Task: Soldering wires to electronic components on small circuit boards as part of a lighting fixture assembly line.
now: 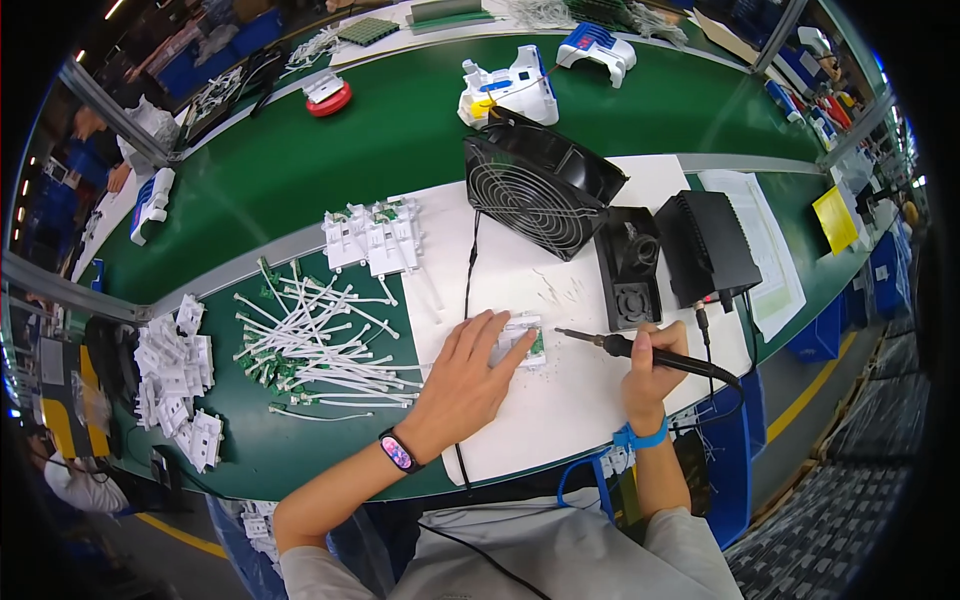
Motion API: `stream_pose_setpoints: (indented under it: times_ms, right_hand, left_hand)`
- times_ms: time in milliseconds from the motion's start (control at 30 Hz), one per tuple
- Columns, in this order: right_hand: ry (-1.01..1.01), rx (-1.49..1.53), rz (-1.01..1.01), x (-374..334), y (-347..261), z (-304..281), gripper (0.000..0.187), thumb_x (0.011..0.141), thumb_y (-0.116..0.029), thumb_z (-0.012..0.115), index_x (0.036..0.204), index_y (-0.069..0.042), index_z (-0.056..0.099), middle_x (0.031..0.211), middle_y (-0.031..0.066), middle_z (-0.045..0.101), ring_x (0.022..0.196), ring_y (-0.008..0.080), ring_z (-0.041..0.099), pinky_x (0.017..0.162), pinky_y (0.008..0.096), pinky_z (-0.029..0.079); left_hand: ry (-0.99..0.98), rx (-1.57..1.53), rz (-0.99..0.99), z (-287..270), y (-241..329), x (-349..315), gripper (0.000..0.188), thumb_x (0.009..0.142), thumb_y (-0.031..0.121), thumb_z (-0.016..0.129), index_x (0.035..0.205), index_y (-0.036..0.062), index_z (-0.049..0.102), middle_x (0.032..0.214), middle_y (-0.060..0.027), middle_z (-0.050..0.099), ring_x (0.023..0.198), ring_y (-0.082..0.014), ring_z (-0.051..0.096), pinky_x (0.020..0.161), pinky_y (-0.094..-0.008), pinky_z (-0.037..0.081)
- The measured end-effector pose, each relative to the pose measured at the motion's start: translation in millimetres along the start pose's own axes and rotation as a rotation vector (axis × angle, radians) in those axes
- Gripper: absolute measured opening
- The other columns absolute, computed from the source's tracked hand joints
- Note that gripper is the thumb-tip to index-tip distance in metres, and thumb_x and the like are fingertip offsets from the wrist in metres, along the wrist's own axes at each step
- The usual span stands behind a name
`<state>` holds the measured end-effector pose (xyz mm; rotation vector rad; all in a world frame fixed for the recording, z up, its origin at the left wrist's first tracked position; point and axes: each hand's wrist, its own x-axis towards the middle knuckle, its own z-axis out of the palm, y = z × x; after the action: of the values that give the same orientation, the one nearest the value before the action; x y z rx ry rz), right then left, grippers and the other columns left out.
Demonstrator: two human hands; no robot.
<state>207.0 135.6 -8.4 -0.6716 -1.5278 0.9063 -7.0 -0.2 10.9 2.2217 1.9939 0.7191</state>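
Observation:
My left hand [468, 375] rests on a small white plastic housing [510, 340] with a green circuit board at its right end, its fingers holding the piece against the white sheet. Part of the housing is hidden beneath those fingers. In my right hand [652, 373] is a black-handled soldering iron [625, 348], gripped like a pen. Its tip points left and lies just right of the board, apparently apart from it. A blue strap [642, 437] circles my right wrist. Scattered bits of wire [560, 288] lie on the sheet beyond the iron.
Left of the sheet lies a heap of white cables with green boards [320, 345]; farther left, piled white housings [175, 375]. More housings [373, 237] sit behind. A black fan [540, 185], an iron stand [630, 270] and a black soldering station [708, 248] stand at the back right.

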Motion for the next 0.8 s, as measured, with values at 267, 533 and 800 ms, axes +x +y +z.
stream_pose_setpoints:
  times_ms: [267,533,800]
  right_hand:
    - [-0.122,0.119,0.105,0,-2,-1,0.025,0.095,-0.007,0.068,0.082,-0.004,0.046,0.065,0.0037,0.052,0.058,0.0065,0.04,0.053,0.026,0.032]
    - [-0.227,0.192,0.101,2,-7,2,0.027,0.094,-0.007,0.069,0.082,-0.004,0.046,0.06,0.0036,0.049,0.055,0.0078,0.037,0.051,0.0273,0.029]
    - [-0.29,0.136,0.068,4,-6,1,0.028,0.094,-0.009,0.07,0.081,-0.004,0.046,0.058,0.004,0.049,0.052,0.0092,0.038,0.049,0.028,0.03]
  left_hand:
    - [-0.071,-0.092,0.014,-13,-18,6,0.059,0.085,0.002,0.069,0.141,0.0159,0.06,0.146,-0.0164,0.051,0.136,-0.0404,0.048,0.111,-0.0455,0.046]
    - [-0.116,-0.085,-0.001,-17,-13,8,0.058,0.087,0.003,0.068,0.143,0.0159,0.059,0.149,-0.0171,0.049,0.137,-0.0414,0.046,0.112,-0.0473,0.045]
    - [-0.112,-0.084,-0.004,-17,-13,8,0.057,0.087,0.003,0.068,0.142,0.0156,0.059,0.148,-0.0171,0.049,0.137,-0.0417,0.046,0.111,-0.0471,0.045]
